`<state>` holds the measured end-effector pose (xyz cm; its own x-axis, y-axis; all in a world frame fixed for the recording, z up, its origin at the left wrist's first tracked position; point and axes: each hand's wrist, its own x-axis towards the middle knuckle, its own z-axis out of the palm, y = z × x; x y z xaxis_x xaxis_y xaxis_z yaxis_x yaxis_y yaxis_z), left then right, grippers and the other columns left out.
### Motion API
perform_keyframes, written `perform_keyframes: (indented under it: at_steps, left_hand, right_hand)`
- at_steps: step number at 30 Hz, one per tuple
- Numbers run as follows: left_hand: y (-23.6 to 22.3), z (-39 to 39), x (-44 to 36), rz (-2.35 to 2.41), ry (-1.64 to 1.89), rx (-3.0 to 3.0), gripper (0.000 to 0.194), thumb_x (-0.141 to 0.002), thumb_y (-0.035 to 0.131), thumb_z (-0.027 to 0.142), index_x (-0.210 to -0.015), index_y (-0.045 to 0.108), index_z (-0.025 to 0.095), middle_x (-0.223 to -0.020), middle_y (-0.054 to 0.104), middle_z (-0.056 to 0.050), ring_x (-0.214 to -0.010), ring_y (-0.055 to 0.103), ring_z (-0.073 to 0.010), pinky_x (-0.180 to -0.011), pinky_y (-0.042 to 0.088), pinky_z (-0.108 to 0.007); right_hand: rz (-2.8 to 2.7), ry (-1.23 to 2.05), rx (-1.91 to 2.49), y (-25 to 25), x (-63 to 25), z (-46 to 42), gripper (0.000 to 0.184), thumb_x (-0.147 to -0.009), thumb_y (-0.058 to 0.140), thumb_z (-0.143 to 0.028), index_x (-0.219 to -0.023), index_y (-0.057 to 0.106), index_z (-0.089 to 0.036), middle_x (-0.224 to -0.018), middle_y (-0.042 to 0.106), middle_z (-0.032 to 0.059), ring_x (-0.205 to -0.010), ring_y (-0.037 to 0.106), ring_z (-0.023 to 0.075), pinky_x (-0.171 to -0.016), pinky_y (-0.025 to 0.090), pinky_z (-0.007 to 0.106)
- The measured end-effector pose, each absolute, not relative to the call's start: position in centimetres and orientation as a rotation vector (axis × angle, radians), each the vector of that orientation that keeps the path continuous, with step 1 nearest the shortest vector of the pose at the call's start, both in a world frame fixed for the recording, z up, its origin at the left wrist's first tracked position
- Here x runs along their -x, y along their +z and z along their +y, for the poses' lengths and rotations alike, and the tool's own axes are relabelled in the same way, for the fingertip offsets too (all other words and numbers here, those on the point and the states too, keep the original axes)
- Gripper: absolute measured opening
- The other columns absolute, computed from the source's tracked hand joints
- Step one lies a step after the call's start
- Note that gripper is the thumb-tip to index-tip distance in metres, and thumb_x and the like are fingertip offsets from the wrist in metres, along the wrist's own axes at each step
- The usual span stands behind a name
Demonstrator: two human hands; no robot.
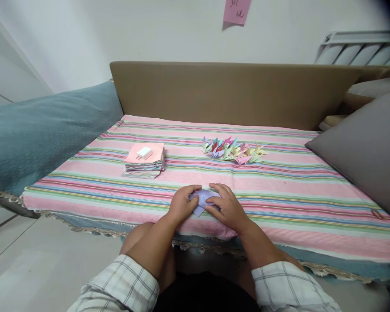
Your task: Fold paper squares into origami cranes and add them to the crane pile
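Observation:
A partly folded sheet of purple origami paper (203, 198) lies on the striped cloth (273, 184) near the front edge, one corner pointing toward me. My left hand (183, 203) grips its left side, thumb on top and fingers curled round the far edge. From the right, my right hand (229, 209) holds the same sheet, thumb and fingers bent over it. The hands cover both sides of the paper, so its full outline is hidden. Farther back sits a cluster of several folded paper cranes (227, 151) in mixed colours.
Left of the cranes stands a stack of square paper (146, 167) with a white plug adapter (144, 153) on top. A grey cushion (367, 143) leans at the right. A brown backrest (227, 93) runs along the back, and a blue-covered armrest (55, 125) bounds the left.

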<state>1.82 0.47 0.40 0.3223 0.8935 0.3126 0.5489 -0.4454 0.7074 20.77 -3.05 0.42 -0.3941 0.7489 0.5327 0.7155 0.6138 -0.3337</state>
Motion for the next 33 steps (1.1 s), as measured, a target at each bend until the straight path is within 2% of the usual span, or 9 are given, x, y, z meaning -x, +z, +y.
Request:
perform_keyframes:
  at_steps: [2,6,8,12,17,21,26,31,33]
  left_hand:
    - [0.2,0.6,-1.7,1.273,0.953,-2.04,0.039,-0.073,0.053,0.014,-0.11,0.06,0.023,-0.103,0.068,0.0,-0.093,0.062,-0.0165,-0.088,0.049,-0.032]
    - [0.2,0.8,-1.6,1.303,0.928,-1.99,0.04,-0.072,0.055,0.013,-0.111,0.059,0.021,-0.107,0.067,-0.002,-0.096,0.063,-0.0172,-0.09,0.049,-0.032]
    - [0.3,0.8,-1.6,1.342,0.894,-2.014,0.038,-0.073,0.056,0.013,-0.11,0.061,0.02,-0.108,0.067,-0.003,-0.097,0.063,-0.0178,-0.09,0.049,-0.032]
    - [0.5,0.8,-1.7,1.413,0.833,-2.082,0.038,-0.073,0.057,0.013,-0.11,0.062,0.02,-0.106,0.068,-0.002,-0.095,0.063,-0.0186,-0.088,0.049,-0.032]
    - [0.4,0.9,-1.7,1.44,0.807,-2.101,0.038,-0.072,0.059,0.014,-0.11,0.062,0.021,-0.102,0.069,-0.001,-0.092,0.064,-0.0185,-0.086,0.05,-0.03]
    - [0.3,0.9,-1.6,1.429,0.817,-2.08,0.035,-0.076,0.056,0.016,-0.111,0.06,0.021,-0.104,0.069,-0.002,-0.094,0.064,-0.0182,-0.086,0.049,-0.03]
    - [0.2,1.0,-0.9,1.399,0.844,-2.052,0.038,-0.078,0.05,0.011,-0.113,0.056,0.022,-0.103,0.068,-0.002,-0.093,0.064,-0.0157,-0.081,0.049,-0.027]
    - [0.3,1.2,-0.3,1.426,0.8,-2.122,0.014,-0.075,0.051,0.012,-0.08,0.061,0.021,-0.09,0.07,0.0,-0.077,0.063,-0.0155,-0.07,0.048,-0.027]
    - [0.4,1.3,-0.3,1.356,0.793,-2.175,0.016,-0.076,0.049,0.01,-0.072,0.061,0.02,-0.091,0.07,0.0,-0.08,0.063,-0.0152,-0.073,0.048,-0.027]
  right_hand:
    - [-2.144,0.068,1.115,0.2,-20.4,-3.1,0.023,-0.083,0.056,-0.036,-0.098,0.064,-0.021,-0.127,0.048,0.0122,-0.119,0.042,0.0267,-0.1,0.036,0.048]
    - [-2.019,0.194,1.128,-0.8,-20.3,-3.2,0.075,-0.073,0.066,-0.045,-0.135,0.033,-0.018,-0.135,0.041,0.0157,-0.125,0.037,0.0289,-0.101,0.036,0.049]
    - [-1.964,0.336,1.159,-1.3,-20.4,-3.3,0.087,-0.072,0.068,-0.042,-0.14,0.019,-0.019,-0.135,0.04,0.0159,-0.123,0.041,0.0282,-0.099,0.039,0.047]
    - [-1.894,0.537,1.171,-1.5,-20.5,-3.3,0.056,-0.082,0.05,-0.022,-0.134,0.029,-0.02,-0.122,0.054,0.0112,-0.11,0.053,0.0206,-0.094,0.043,0.04]
    - [-1.942,0.446,1.279,-0.8,-19.7,-3.1,0.025,-0.082,0.053,-0.025,-0.107,0.055,-0.021,-0.098,0.065,0.0054,-0.091,0.057,0.0194,-0.081,0.045,0.034]
    - [-1.996,0.315,1.385,-0.8,-19.3,-2.9,0.022,-0.079,0.058,-0.024,-0.102,0.06,-0.022,-0.091,0.066,0.0027,-0.089,0.055,0.0208,-0.085,0.038,0.038]
    - [-2.005,0.264,1.457,-1.2,-19.4,-2.7,0.021,-0.078,0.061,-0.028,-0.099,0.064,-0.024,-0.102,0.063,0.0033,-0.095,0.05,0.0219,-0.084,0.035,0.037]
    - [-2.017,0.275,1.488,-1.2,-19.4,-2.6,0.021,-0.078,0.061,-0.03,-0.098,0.065,-0.027,-0.102,0.062,0.0025,-0.096,0.049,0.0215,-0.084,0.034,0.036]
    - [-2.022,0.277,1.496,-1.2,-19.4,-2.6,0.021,-0.078,0.06,-0.031,-0.098,0.066,-0.027,-0.102,0.062,0.0027,-0.095,0.049,0.0216,-0.084,0.034,0.036]
